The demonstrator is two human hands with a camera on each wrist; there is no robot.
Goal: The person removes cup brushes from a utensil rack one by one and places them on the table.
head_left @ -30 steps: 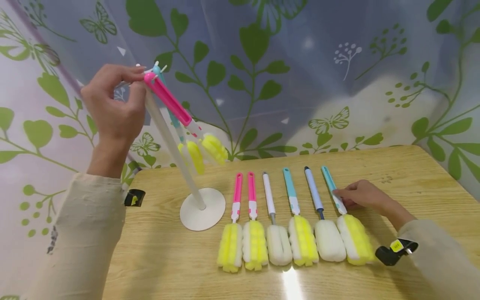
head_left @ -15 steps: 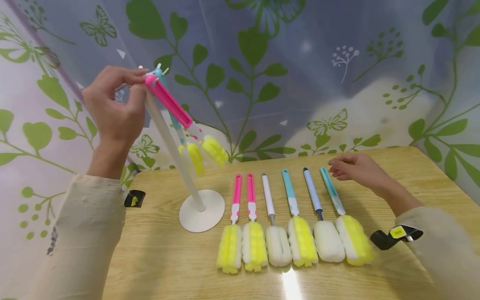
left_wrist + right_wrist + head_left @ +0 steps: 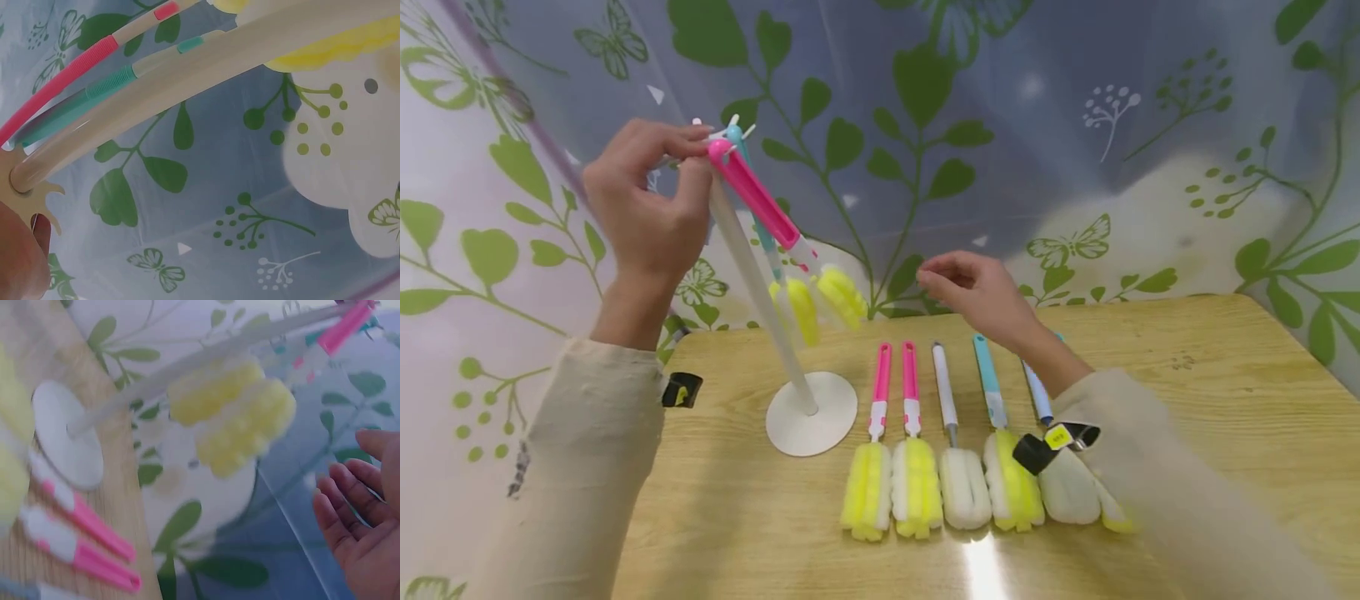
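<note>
My left hand (image 3: 643, 192) pinches the hooked top (image 3: 37, 197) of a white stand (image 3: 752, 279). Two sponge bottle brushes hang from that top, a pink-handled brush (image 3: 756, 200) in front and a teal-handled brush (image 3: 767, 242) behind. Their yellow and white sponge heads (image 3: 244, 428) dangle beside the pole. My right hand (image 3: 981, 292) is raised above the back edge of the table, fingers loosely bent around nothing. Below it lie a pink brush (image 3: 868, 492), a second pink brush (image 3: 917, 492), a white-handled brush (image 3: 943, 387) and a teal brush (image 3: 987, 371).
Partly behind my right forearm are a blue-handled brush (image 3: 1037, 396) and another brush's sponge head (image 3: 1116, 512). The stand's round base (image 3: 831, 425) rests on the wooden table (image 3: 1217, 375). A leaf-patterned curtain (image 3: 1045, 167) hangs behind.
My right hand has let go of the rightmost teal brush, risen, and moved left toward the stand, its forearm now over the right-hand brushes. My left hand keeps its hold on the stand top.
</note>
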